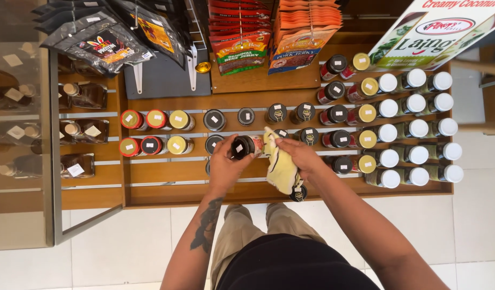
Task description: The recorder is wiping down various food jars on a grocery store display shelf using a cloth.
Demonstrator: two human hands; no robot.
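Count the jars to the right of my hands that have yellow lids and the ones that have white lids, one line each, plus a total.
Yellow-lidded jars: 5
White-lidded jars: 15
Total: 20

Bare shelf strip [161,173] lies open left of the hands; jar rows [403,129] crowd the right (lids nearly touching), and hanging pouches [242,37] block overhead.

The person wears a black top and khaki trousers, both forearms bare, with a dark tattoo along the left forearm [206,225].
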